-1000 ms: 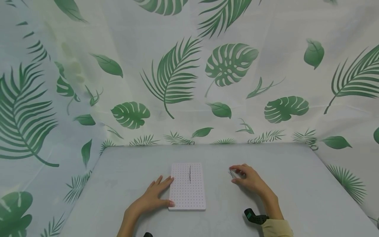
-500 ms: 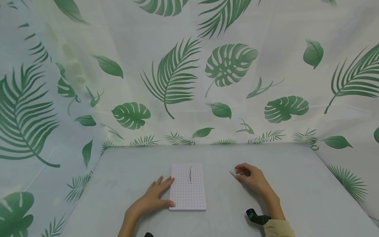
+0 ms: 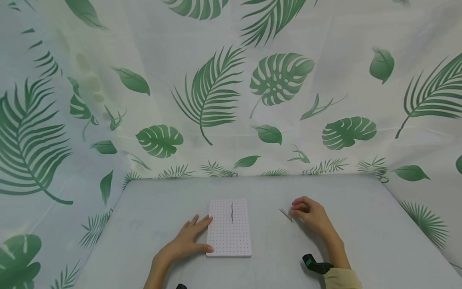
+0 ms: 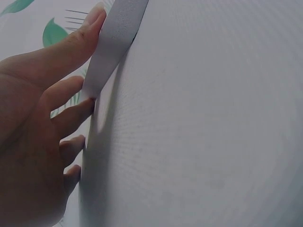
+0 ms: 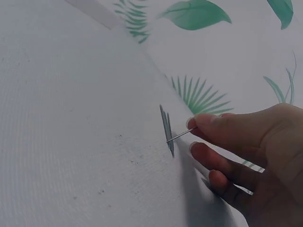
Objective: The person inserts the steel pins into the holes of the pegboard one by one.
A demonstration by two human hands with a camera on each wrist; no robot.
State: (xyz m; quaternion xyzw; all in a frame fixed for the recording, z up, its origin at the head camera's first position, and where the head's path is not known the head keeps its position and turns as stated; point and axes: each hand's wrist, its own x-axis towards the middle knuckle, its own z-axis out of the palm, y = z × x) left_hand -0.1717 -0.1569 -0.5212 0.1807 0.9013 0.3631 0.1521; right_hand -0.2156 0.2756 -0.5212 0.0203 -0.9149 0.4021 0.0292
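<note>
A white board (image 3: 229,241) dotted with rows of small holes lies on the table. My left hand (image 3: 185,239) spreads its fingers against the left side of it, thumb at the near corner; the left wrist view shows fingertips along the board's edge (image 4: 113,42). Several thin dark pins (image 3: 232,212) show on the board's far half. To the right, my right hand (image 3: 311,214) pinches one thin metal pin (image 5: 182,135) between thumb and index finger, its free end over a small pile of similar pins (image 5: 164,123) on the table.
The grey-white table (image 3: 267,265) runs back to a leaf-patterned cloth backdrop (image 3: 231,100). A dark wrist-worn device (image 3: 314,265) sits at the right wrist, beside a pale yellow sleeve (image 3: 342,278).
My right hand has shifted slightly right, baring more of the pin pile, and now pinches one pin. The left hand and board keep their place.
</note>
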